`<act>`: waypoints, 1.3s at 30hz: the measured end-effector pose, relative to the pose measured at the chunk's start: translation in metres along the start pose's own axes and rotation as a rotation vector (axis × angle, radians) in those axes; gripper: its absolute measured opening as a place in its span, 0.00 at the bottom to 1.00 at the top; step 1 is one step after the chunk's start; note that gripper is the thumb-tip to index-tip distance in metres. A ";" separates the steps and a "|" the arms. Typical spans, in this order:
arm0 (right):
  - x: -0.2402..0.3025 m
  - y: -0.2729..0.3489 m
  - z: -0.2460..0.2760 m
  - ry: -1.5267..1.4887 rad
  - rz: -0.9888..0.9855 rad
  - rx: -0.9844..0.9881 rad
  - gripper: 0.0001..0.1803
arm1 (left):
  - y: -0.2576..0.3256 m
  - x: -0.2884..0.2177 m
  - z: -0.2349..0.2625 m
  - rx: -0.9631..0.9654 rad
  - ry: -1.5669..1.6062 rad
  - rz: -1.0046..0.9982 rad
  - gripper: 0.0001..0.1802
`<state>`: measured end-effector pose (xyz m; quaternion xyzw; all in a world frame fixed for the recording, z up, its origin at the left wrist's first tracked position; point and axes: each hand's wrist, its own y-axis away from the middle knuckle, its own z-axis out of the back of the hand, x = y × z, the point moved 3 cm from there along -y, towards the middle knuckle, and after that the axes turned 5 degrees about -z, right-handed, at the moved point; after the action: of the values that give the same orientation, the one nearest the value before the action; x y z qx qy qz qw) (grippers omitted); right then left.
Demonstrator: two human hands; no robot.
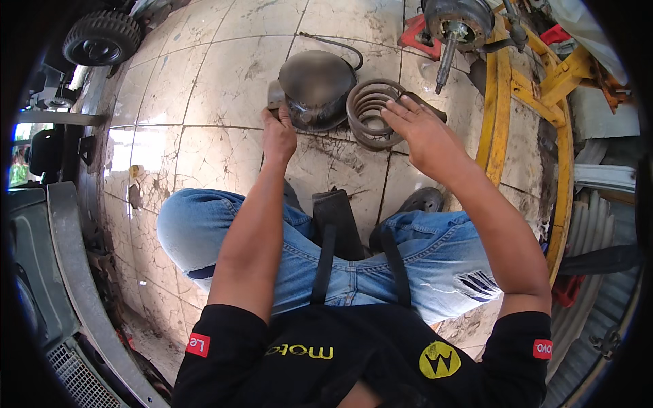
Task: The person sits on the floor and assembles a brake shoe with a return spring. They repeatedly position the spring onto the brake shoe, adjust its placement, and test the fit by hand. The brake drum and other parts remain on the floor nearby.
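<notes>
A round, domed dark metal housing (pixel 317 80) lies on the tiled floor ahead of me, its top grimy and dull. At its left side my left hand (pixel 279 139) is closed, pinching a small grey metal lug (pixel 275 94) that seems to belong to the housing. Just right of the housing is a rusty coil spring (pixel 355 126), close beside it. My right hand (pixel 430 139) lies over the spring's right side with its fingers stretched out; the thumb is hidden. A dark, thick end piece (pixel 432 109) shows beyond that hand.
A thin dark hose (pixel 337 45) curves behind the housing. At the right stands a yellow metal frame (pixel 498 109), near a hub with a shaft (pixel 449 58) and a red stand (pixel 415 39). A vehicle wheel (pixel 102 39) is at the far left, a grey vehicle body (pixel 64 272) nearer.
</notes>
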<state>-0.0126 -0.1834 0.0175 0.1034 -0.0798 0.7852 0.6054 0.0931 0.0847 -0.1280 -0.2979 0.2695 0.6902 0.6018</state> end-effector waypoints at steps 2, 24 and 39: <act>-0.002 0.000 -0.003 0.020 0.000 0.030 0.33 | -0.001 0.001 -0.001 0.046 -0.012 0.015 0.28; -0.003 0.000 0.003 -0.056 0.001 -0.037 0.36 | 0.019 -0.034 -0.019 -0.028 -0.050 -0.277 0.27; -0.001 -0.002 0.002 -0.078 0.019 0.008 0.36 | 0.010 -0.026 -0.022 0.035 -0.071 -0.153 0.27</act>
<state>-0.0103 -0.1840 0.0194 0.1355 -0.1012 0.7867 0.5937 0.0881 0.0500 -0.1236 -0.2824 0.2364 0.6477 0.6670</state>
